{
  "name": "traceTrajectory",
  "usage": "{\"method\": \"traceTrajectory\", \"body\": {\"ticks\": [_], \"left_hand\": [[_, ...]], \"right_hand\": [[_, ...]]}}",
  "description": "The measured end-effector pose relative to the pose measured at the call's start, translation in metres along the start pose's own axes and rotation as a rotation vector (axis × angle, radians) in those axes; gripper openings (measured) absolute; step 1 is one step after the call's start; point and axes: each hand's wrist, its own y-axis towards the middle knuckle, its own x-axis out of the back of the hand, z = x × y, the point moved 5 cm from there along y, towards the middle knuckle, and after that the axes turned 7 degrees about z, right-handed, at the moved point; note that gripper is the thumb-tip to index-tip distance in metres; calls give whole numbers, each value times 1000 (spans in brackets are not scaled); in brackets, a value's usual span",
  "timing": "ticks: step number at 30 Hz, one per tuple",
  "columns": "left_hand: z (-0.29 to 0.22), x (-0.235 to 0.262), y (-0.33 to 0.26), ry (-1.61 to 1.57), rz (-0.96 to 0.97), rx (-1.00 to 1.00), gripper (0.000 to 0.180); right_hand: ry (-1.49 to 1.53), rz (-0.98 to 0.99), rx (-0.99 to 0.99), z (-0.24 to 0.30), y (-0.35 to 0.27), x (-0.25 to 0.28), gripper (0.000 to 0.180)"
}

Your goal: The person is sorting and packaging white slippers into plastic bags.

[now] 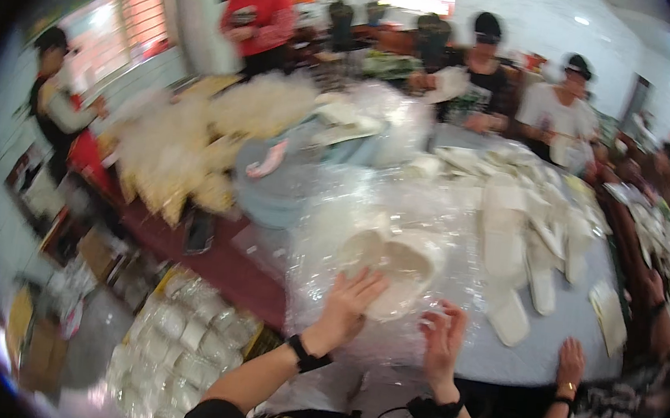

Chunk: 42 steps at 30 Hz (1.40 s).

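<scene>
My left hand [351, 302] lies with fingers stretched over the near edge of a pair of cream-white slippers [405, 278]. The slippers rest on a spread of shiny clear plastic bags [323, 244] on the table. Just right of the pair, my right hand [444, 335] is raised at the edge of the plastic, its fingers half bent and apart. I see nothing clearly held in it, though the picture is a little blurred. Both wrists wear dark bands.
More white slippers [504, 235] lie spread on the grey tabletop [554, 338] at right, by another person's hand [571, 363]. Fluffy cream-yellow items [186, 148] and blue-grey fabric [269, 178] are heaped at left. Bagged slippers fill a yellow crate [182, 340] below. Several people stand around the table.
</scene>
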Motion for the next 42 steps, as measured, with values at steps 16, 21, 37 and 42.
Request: {"method": "traceTrajectory", "body": {"ticks": [16,21,37,42], "left_hand": [[32,148,-152,-1479,-1055,434,30],[19,228,-263,-843,-1258,583,35],[102,162,-567,644,-24,1773,73],[102,120,-591,246,-127,1845,76]], "right_hand": [[-1467,443,307,-50,-6,2,47],[-1458,451,369,-53,-3,0,47],[-1501,468,390,-56,-2,4,43],[-1537,463,381,-58,-4,6,44]]}}
